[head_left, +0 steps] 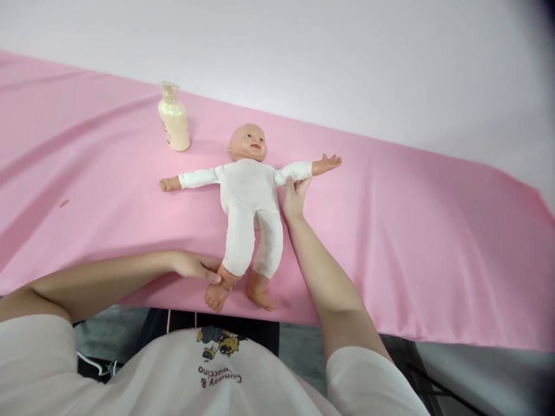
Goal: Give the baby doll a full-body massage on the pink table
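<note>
While the baby doll (249, 199) lies face up on the pink sheet (411, 231) with both arms spread wide, the person's two hands are already on it. The left hand (197, 267) rests at the near edge of the bed, its fingers closed round the ankle of the doll's leg on that side, just above the bare foot. The right hand (295, 196) reaches further in; its fingers pinch the white sleeve at the doll's upper arm, with the thumb on the sleeve and the other fingers tucked under it.

The doll is fully dressed in its white bodysuit, which covers arms, trunk and legs, so only the head, hands and feet show bare. Its feet lie at the sheet's near edge. A cream pump bottle (174, 118) stands upright beyond the doll's other arm, well apart from both hands and untouched.

Judging from this, the doll is laid out and held, but undressing or applying lotion has not begun; the work looks to be at an early stage.
</note>
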Available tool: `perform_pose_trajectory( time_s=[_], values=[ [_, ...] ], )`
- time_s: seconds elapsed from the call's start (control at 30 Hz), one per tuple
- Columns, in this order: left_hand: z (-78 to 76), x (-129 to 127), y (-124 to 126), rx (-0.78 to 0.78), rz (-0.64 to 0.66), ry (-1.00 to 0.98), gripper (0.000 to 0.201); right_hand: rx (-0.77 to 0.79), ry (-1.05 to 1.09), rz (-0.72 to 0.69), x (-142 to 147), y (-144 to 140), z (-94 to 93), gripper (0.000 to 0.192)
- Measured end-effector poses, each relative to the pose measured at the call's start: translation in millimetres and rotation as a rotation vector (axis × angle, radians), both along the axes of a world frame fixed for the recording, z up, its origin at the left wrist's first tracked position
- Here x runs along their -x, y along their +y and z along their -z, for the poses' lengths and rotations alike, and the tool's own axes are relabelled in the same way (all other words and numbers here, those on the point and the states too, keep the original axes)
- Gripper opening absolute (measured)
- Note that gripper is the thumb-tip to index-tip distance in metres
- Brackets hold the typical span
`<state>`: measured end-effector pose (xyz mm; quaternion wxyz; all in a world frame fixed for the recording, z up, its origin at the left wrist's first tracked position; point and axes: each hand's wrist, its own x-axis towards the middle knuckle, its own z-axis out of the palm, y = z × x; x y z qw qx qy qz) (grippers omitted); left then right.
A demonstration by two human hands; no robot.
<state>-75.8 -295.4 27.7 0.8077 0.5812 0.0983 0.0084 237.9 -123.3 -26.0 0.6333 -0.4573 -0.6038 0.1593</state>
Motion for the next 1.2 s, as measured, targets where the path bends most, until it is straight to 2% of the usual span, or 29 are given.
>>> perform_pose_trajectory(
  time_s=[0.1, 0.17, 0.23, 0.4, 0.53, 0.8, 0.93, 1.03, 1.1, 1.2],
  values=[
    [2.1, -2.4, -0.1, 0.19, -0.115, -0.043, 0.052, -0.024, -0.062, 0.0, 4.0, -9.8, -8.5, 0.062],
    [3.4, -6.1, 0.2, 0.339, -0.206, -0.104, 0.053, -0.049, -0.186, 0.017, 8.2, -18.4, -16.5, 0.055],
    [3.7, -10.2, 0.5, 0.423, -0.276, -0.153, 0.053, -0.093, -0.349, 0.008, 11.7, -25.5, -24.0, 0.049],
    [1.5, -15.7, 2.1, 0.475, -0.395, -0.207, 0.054, -0.17, -0.606, -0.069, 14.1, -30.4, -32.9, 0.043],
    [0.6, -16.4, 3.2, 0.5, -0.44, -0.192, 0.055, -0.167, -0.655, -0.085, 14.3, -30.0, -33.8, 0.04],
    [-2.6, -19.5, 4.2, 0.505, -0.48, -0.183, 0.054, -0.261, -0.691, -0.048, 16.4, -32.3, -35.6, 0.037],
    [-1.8, -19.5, 4.9, 0.501, -0.482, -0.162, 0.052, -0.23, -0.683, -0.056, 16.7, -33.6, -36.8, 0.036],
    [0.7, -17.8, 5.2, 0.494, -0.448, -0.173, 0.054, -0.167, -0.599, -0.079, 16.9, -34.7, -37.3, 0.035],
    [0.7, -15.9, 4.8, 0.488, -0.372, -0.176, 0.057, -0.139, -0.461, -0.066, 15.9, -33.1, -35.1, 0.039],
    [-2.2, -12.0, 3.4, 0.456, -0.153, -0.142, 0.057, -0.098, -0.209, -0.003, 11.1, -24.3, -25.5, 0.05]
  ],
)
